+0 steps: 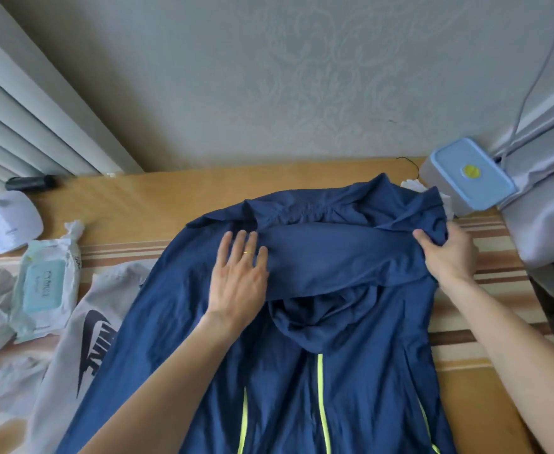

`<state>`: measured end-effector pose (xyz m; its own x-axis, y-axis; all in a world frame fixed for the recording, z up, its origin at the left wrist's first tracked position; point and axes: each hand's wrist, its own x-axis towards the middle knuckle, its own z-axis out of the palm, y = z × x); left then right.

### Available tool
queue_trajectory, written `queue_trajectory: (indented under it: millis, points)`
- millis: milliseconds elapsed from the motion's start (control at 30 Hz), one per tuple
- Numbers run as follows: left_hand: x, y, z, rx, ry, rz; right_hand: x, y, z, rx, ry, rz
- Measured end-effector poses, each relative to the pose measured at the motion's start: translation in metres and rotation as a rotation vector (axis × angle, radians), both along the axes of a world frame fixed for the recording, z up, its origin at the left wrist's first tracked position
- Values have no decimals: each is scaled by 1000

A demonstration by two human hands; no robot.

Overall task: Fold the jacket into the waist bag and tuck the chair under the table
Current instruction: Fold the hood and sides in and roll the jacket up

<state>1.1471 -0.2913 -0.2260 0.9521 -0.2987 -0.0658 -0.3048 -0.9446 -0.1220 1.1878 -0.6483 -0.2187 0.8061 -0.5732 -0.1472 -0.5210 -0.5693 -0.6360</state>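
Note:
A navy blue jacket (318, 322) with neon yellow zips lies spread on the wooden table (144, 198), its top part folded over toward me. My left hand (239, 276) lies flat on the jacket's left shoulder area, fingers spread, a ring on one finger. At the fold's right end, my right hand (446, 250) pinches the fabric. A grey cloth with a black logo (85, 348) lies under the jacket's left side; I cannot tell whether it is the waist bag. No chair is in view.
A pack of wet wipes (43, 286) and crumpled plastic lie at the left, with a white device (11, 221) behind them. A blue-lidded box (468, 175) stands at the back right beside grey fabric (550, 217). The wall runs behind the table.

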Motion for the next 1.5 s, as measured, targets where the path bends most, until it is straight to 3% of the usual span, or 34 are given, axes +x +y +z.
queue_trajectory:
  millis: [167,233,300,367,400,467,500,567,700,833,933,1067,1200,1300,1433,1500]
  points:
    - [15,-30,-20,152,189,-86,-7,-43,15,-25,47,-89]
    - [13,-26,-22,200,194,-59,-14,-37,18,-187,77,-81]
    - [7,-19,-16,203,189,-17,-25,-19,15,-435,-117,88]
    - [-4,-6,-4,90,133,60,-36,9,6,-542,-277,411]
    - [-13,3,3,6,79,118,-41,19,-7,-513,-229,576]
    - [-35,30,19,-95,-1,244,-50,37,-30,-455,46,799]
    - [-46,47,27,-111,-13,315,-55,45,-38,-452,182,832]
    - [-70,83,45,-115,3,459,-63,59,-42,-463,261,785]
    - [-124,142,77,-114,21,651,-93,124,-19,-411,0,786]
    - [-187,164,94,-188,68,925,-130,224,1,-239,-116,1152]
    - [-230,181,87,-313,206,1143,-147,291,9,-261,-157,1422]
    - [-264,196,73,-454,463,1195,-167,343,17,-351,-146,1644]
    - [-268,216,77,-481,399,1162,-182,357,16,-348,-106,1637]
    - [-254,227,111,-635,330,1190,-184,354,16,-285,-133,1566]
    - [-212,218,181,-1139,364,1160,-179,349,49,-136,-121,1554]
    - [-178,191,210,-1316,424,1046,-181,348,78,16,-258,1467]
